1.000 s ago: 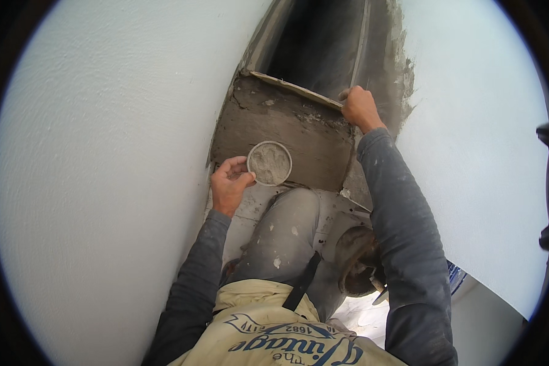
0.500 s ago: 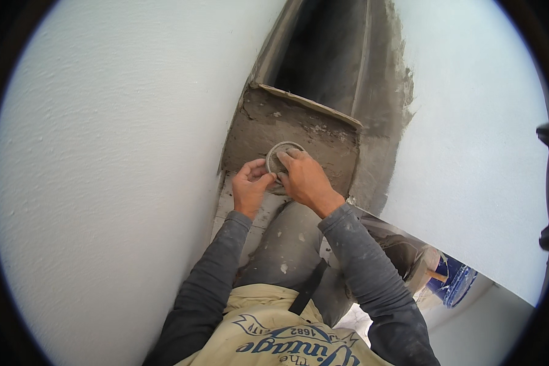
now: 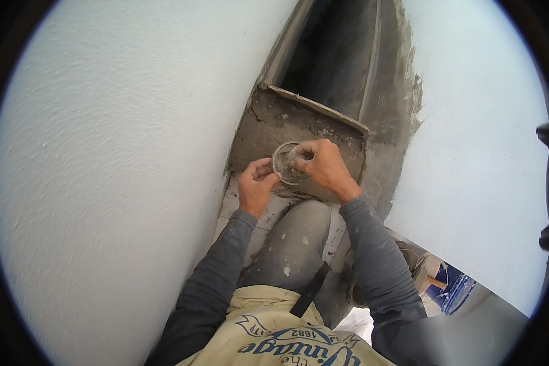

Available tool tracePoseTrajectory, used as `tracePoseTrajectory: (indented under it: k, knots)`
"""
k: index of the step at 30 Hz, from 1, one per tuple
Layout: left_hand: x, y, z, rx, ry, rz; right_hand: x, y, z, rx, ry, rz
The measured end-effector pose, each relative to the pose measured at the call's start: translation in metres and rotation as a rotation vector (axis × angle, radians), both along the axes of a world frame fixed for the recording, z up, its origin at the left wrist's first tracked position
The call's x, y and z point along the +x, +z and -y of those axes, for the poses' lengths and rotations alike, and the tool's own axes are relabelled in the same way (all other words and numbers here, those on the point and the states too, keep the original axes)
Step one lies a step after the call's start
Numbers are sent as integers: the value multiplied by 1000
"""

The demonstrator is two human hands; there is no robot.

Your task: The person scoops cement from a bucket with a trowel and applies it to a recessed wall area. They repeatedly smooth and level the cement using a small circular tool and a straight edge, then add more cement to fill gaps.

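Observation:
A round grey ring (image 3: 274, 169), like a pipe end, lies against the brown mortar face (image 3: 253, 137), with rough grey material inside it. Its left and near rim is gripped by my left hand (image 3: 256, 185), thumb on the near edge and fingers on the left side. My right hand (image 3: 326, 163) reaches over the right part of the ring with thumb and forefinger bent toward each other at its inside. What those fingertips hold, if anything, is too small to make out. I cannot tell whether the ring is fixed in the mortar.
A pale textured wall (image 3: 116, 152) rises close on my left. At right stands a white panel (image 3: 476, 122) beside damp grey render (image 3: 396, 116). Beyond a thin ledge (image 3: 317, 108) is a dark opening (image 3: 326, 55). A blue bucket (image 3: 454, 293) stands lower right, partly hidden.
My right hand has shifted right, from over the ring's middle to its right side, its fingers now bent inward. The left hand stays at the rim. The whole view has shifted slightly.

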State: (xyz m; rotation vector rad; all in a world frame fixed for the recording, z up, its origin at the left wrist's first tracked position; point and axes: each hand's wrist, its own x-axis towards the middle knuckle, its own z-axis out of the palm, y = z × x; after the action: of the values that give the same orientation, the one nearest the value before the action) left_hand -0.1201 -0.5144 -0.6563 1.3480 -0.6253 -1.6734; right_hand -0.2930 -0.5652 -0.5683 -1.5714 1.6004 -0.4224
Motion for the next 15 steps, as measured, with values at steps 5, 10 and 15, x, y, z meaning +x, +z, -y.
tracePoseTrajectory:
  k: [5, 10, 15]
  knots:
    - [9, -7, 1, 5, 34, -27, -15, 17, 46, 181, -206, 236]
    - [16, -6, -1, 41, 15, 14, -10, 14, 109, -18, -76, -108]
    - [21, -5, -3, 57, -3, 5, 28, -9, 153, -97, -53, -111]
